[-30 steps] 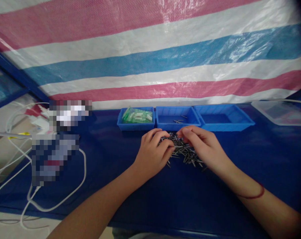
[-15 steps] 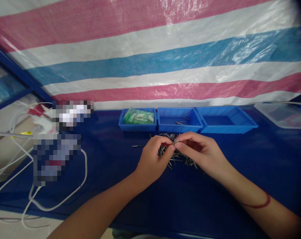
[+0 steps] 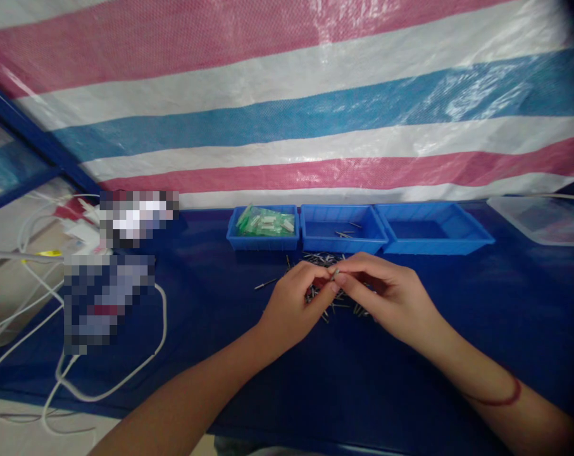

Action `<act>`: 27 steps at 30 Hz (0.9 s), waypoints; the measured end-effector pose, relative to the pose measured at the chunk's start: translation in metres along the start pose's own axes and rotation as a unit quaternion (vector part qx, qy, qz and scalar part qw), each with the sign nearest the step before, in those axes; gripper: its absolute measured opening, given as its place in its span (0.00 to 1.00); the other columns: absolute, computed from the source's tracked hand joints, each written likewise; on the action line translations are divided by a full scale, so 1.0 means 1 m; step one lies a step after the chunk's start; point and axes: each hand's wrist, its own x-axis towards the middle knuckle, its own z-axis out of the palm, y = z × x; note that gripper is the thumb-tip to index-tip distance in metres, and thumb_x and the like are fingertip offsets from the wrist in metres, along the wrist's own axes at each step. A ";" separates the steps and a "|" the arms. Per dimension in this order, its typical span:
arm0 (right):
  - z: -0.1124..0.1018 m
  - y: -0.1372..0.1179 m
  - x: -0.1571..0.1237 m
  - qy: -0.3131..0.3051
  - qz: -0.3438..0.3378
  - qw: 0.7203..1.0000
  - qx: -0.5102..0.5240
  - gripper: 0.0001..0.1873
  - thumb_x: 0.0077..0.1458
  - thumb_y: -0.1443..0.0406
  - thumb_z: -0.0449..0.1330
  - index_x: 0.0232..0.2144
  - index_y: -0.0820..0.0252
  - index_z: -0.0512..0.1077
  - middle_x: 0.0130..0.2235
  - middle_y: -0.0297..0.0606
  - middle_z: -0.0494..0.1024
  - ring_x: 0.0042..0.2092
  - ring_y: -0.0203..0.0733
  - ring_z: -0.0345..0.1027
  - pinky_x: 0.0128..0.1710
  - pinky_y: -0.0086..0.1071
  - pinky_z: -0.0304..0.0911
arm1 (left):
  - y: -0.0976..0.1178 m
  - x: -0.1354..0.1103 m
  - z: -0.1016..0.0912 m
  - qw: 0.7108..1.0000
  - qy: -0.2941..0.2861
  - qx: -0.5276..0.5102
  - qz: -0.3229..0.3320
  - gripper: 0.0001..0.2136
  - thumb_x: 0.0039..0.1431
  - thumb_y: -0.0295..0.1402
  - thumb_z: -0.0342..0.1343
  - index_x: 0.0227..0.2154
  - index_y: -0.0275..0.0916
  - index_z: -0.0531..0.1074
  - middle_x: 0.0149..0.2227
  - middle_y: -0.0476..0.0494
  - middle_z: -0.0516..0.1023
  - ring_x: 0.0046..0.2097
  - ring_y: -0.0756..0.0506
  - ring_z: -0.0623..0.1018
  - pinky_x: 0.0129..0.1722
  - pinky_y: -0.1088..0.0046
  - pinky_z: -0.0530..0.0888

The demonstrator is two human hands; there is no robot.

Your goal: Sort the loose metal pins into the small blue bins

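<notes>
My left hand [image 3: 300, 297] and my right hand [image 3: 386, 290] meet above the blue table, thumbs and fingers pinched together. Between their fingertips is a small silvery metal piece [image 3: 335, 274], mostly covered by the fingers. It resembles the thin metal pins [image 3: 322, 258] heaped beneath and around both hands, partly hidden by them. One loose pin [image 3: 266, 284] lies left of the heap. Behind the hands, the middle blue bin [image 3: 343, 239] holds a few similar pins. The left blue bin [image 3: 262, 243] contains green-tinted plastic bags with pale pieces inside.
A third blue bin [image 3: 433, 246] stands at the right of the row, and a clear plastic lid or tray [image 3: 538, 221] lies beyond it. White cables [image 3: 162, 323] loop over the table's left side beside blurred-out items. A striped plastic sheet [image 3: 287, 126] hangs behind.
The small metal piece has turned more upright between my fingertips. The loose pin at the left now lies at a different slant. Both hands have stayed nearly in place.
</notes>
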 end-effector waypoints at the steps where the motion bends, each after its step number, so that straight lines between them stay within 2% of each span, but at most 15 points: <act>1: 0.000 0.000 0.000 -0.002 -0.009 1.000 -0.007 0.06 0.57 0.63 0.59 0.36 0.56 0.75 0.35 0.39 0.77 0.36 0.40 0.70 0.31 0.32 0.64 | -0.001 0.000 0.000 1.000 0.002 0.000 -0.002 0.06 0.62 0.34 0.53 0.33 0.37 0.70 0.32 0.47 0.73 0.35 0.49 0.72 0.36 0.74 0.67; 6: -0.003 -0.002 0.001 0.001 -0.042 0.998 -0.044 0.05 0.56 0.67 0.60 0.36 0.56 0.75 0.34 0.36 0.76 0.30 0.34 0.66 0.26 0.29 0.60 | -0.001 0.001 -0.001 1.000 0.006 -0.014 -0.016 0.08 0.62 0.36 0.54 0.31 0.37 0.70 0.31 0.48 0.72 0.33 0.50 0.71 0.34 0.75 0.67; 12: -0.004 -0.005 0.001 -0.019 -0.074 0.996 -0.048 0.08 0.57 0.68 0.59 0.38 0.53 0.75 0.36 0.35 0.77 0.34 0.35 0.69 0.29 0.29 0.62 | 0.001 0.001 -0.002 0.998 0.004 -0.045 -0.048 0.09 0.59 0.39 0.56 0.31 0.37 0.69 0.29 0.49 0.71 0.31 0.51 0.71 0.32 0.76 0.67; 19: -0.008 -0.001 0.003 -0.013 -0.045 0.998 -0.052 0.07 0.59 0.64 0.57 0.38 0.54 0.74 0.38 0.39 0.77 0.39 0.42 0.71 0.37 0.36 0.66 | 0.000 0.002 -0.005 0.994 0.016 -0.077 -0.071 0.07 0.57 0.36 0.57 0.30 0.38 0.68 0.28 0.51 0.70 0.29 0.52 0.70 0.30 0.77 0.67; 23: -0.010 -0.003 0.004 -0.043 -0.043 0.994 -0.085 0.07 0.60 0.62 0.55 0.37 0.55 0.73 0.37 0.40 0.77 0.39 0.43 0.70 0.39 0.38 0.66 | 0.003 0.003 -0.008 0.992 0.033 -0.089 -0.083 0.07 0.58 0.36 0.55 0.30 0.38 0.68 0.28 0.50 0.71 0.29 0.51 0.70 0.30 0.76 0.67; 27: -0.008 -0.003 0.006 -0.080 -0.042 0.992 -0.084 0.09 0.60 0.60 0.54 0.33 0.56 0.73 0.35 0.39 0.77 0.37 0.42 0.70 0.38 0.35 0.65 | 0.004 0.004 -0.008 0.991 0.050 -0.095 -0.077 0.06 0.58 0.35 0.54 0.30 0.38 0.68 0.28 0.50 0.70 0.30 0.51 0.70 0.32 0.76 0.68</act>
